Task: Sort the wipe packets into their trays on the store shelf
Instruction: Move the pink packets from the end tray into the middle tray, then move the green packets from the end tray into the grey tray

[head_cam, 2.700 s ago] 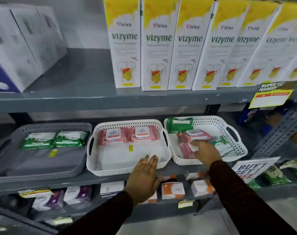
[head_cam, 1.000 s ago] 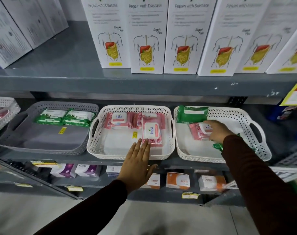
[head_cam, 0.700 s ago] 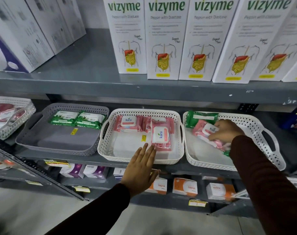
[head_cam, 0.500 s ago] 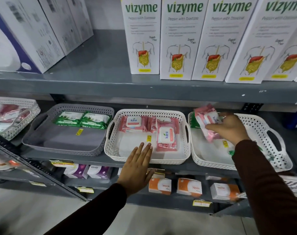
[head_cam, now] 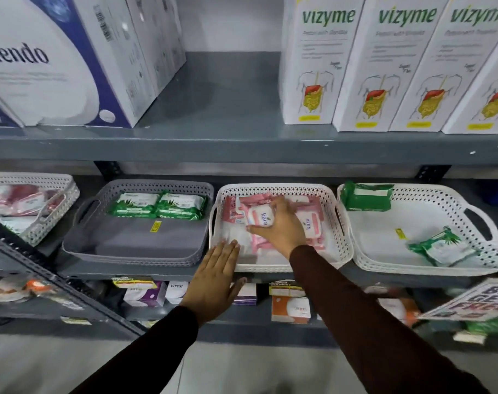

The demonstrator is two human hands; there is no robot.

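Three trays stand side by side on the middle shelf. My right hand [head_cam: 280, 224] is inside the middle white tray [head_cam: 340, 251], gripping a pink wipe packet [head_cam: 257, 216] over several other pink packets [head_cam: 310, 223]. My left hand [head_cam: 215, 282] lies flat, fingers spread, against that tray's front rim. The grey tray [head_cam: 134, 245] on the left holds two green packets [head_cam: 158, 206] at its back. The right white tray [head_cam: 429, 220] holds one green packet [head_cam: 367, 196] at its back left and another green packet [head_cam: 441, 247] near its front right.
A further white basket [head_cam: 53, 216] with pink packets sits at far left. White Vizyme boxes [head_cam: 384, 69] and large white-blue boxes [head_cam: 57, 66] fill the upper shelf. Small boxes [head_cam: 290, 308] line the lower shelf. A slanted grey rack bar [head_cam: 57, 280] crosses the lower left.
My right hand lifted a pink packet out of the right tray and carried it left into the middle tray. My left hand stayed at the tray's front rim.
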